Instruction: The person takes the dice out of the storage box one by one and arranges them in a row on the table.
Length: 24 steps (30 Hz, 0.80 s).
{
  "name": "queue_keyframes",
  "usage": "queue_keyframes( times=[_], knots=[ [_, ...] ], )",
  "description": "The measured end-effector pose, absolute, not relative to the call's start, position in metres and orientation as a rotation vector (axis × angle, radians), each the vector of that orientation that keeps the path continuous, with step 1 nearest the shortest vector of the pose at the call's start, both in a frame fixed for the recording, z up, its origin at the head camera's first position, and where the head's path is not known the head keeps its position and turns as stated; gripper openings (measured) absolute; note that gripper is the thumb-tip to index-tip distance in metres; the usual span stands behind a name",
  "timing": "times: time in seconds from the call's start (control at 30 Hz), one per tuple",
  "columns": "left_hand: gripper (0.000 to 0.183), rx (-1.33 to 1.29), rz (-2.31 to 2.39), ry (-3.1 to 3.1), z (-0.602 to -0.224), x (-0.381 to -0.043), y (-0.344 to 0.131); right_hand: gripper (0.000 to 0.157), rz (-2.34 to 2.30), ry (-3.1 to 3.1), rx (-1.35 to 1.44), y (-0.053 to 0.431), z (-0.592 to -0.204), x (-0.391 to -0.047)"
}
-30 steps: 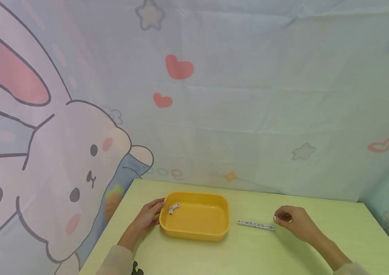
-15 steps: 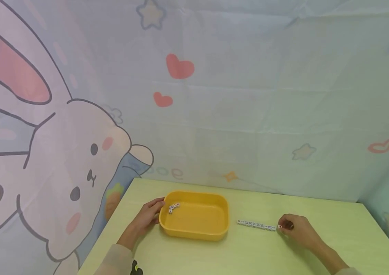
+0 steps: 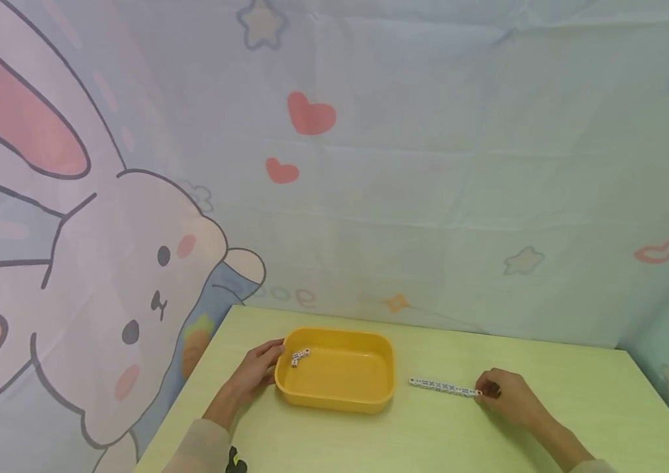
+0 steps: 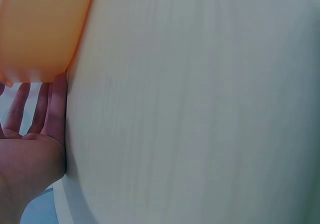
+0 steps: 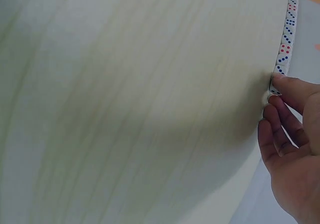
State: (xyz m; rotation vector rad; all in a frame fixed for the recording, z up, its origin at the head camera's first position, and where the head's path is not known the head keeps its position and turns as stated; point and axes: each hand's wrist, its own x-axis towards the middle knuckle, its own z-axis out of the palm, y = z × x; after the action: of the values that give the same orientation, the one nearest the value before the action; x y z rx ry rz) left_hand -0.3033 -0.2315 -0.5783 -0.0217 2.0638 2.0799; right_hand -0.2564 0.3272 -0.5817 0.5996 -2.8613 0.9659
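Note:
A row of small white dice (image 3: pixel 443 386) with blue and red pips lies on the table, right of a yellow tray (image 3: pixel 334 405). At the row's right end my right hand (image 3: pixel 511 396) pinches the last die (image 5: pixel 274 88) between thumb and fingers, in line with the others. My left hand (image 3: pixel 253 371) rests against the tray's left end wall. In the left wrist view its fingers (image 4: pixel 56 103) are straight and touch the orange-looking tray wall (image 4: pixel 40 38). Several more dice (image 3: pixel 299 357) lie in the tray's left part, clustered together.
The pale yellow-green table (image 3: pixel 417 440) meets a fabric backdrop (image 3: pixel 405 197) printed with a rabbit and hearts. A small black and yellow object (image 3: pixel 236 461) sits at the near edge beside the left sleeve (image 3: pixel 201 447).
My right hand has brought its die down and leftward to the row's right end, where the gap has closed. The left hand and tray have stayed put.

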Motion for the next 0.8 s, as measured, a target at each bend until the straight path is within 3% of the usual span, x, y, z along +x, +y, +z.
queue_keyframes(
  times=[0.23,0.43,0.8],
  knots=[
    [0.055,-0.035,2.084,2.071,-0.58,-0.306,-0.23,0.015,0.977,-2.869,0.589,0.328,-0.58,-0.253],
    [0.054,-0.044,2.076,2.079,-0.58,-0.305,-0.23,0.027,0.933,-2.833,0.546,0.319,-0.569,-0.254],
    [0.056,-0.057,2.069,2.101,-0.578,-0.304,-0.23,0.025,1.05,-2.597,0.647,0.238,-0.55,-0.264]
  ],
)
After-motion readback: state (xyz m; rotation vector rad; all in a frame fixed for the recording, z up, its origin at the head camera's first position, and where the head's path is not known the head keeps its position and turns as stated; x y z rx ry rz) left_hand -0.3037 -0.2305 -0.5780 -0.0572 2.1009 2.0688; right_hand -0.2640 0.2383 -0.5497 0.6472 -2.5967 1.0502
